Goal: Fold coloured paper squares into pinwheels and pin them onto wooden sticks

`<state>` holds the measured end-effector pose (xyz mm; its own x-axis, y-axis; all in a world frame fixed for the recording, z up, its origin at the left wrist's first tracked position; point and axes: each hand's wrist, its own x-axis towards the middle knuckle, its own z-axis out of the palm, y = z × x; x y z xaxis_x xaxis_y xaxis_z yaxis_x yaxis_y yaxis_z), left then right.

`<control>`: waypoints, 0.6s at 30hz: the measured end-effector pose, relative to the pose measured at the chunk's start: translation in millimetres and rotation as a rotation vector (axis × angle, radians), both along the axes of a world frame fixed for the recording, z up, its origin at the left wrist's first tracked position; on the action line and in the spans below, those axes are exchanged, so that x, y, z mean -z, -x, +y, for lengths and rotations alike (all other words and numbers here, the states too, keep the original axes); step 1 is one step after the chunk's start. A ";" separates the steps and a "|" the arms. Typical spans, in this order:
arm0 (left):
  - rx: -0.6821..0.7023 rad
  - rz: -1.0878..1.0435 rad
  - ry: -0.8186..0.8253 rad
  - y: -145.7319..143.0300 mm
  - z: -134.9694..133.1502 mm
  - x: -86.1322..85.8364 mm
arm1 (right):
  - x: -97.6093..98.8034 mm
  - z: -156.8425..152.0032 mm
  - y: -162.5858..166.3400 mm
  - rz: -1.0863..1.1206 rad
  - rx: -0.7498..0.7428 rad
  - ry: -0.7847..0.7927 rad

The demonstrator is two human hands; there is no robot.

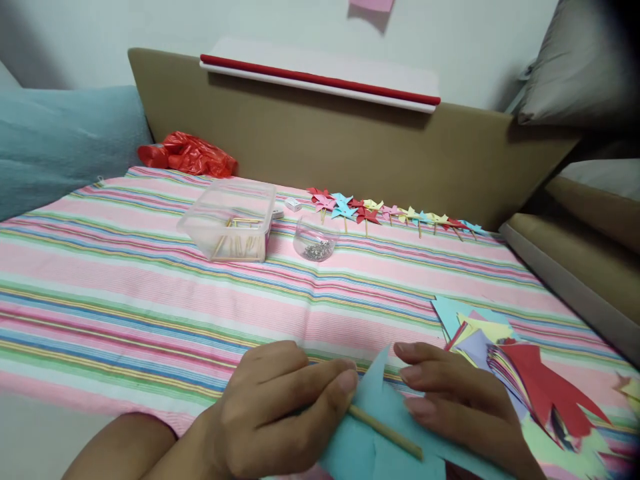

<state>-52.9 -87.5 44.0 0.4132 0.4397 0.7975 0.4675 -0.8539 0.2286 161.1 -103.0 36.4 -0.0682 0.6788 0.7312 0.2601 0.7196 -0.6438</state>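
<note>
Low in the middle of the view, a light-blue paper pinwheel (pixel 360 460) lies between my hands, its corners partly folded and one point standing up. A thin wooden stick (pixel 385 432) runs slantwise across it. My left hand (pixel 285 413) is closed, thumb and forefinger pinching the stick's upper end against the paper. From the other side my right hand (pixel 465 400) holds the paper, its fingers a little apart and bent over the edge. The right thumb is mostly hidden below the sheet.
A clear plastic box (pixel 230 207) holds wooden sticks; beside it a round clear tub (pixel 316 240) holds small metal pins. Finished pinwheels (pixel 367 215) line the back of the striped cloth (pixel 150 313). Coloured paper pieces (pixel 500 360) pile up right. A red plastic bag (pixel 193 155) lies back left.
</note>
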 end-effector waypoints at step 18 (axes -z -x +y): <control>0.079 -1.176 1.416 -49.8 54.0 55.0 | 59.8 37.9 52.0 -0.127 -0.194 0.864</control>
<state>-3.1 -33.5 -11.0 0.0329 0.9675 -0.2509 -0.4729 0.2362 0.8488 109.1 -65.0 -23.4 -0.2848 0.9572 -0.0504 0.2901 0.0359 -0.9563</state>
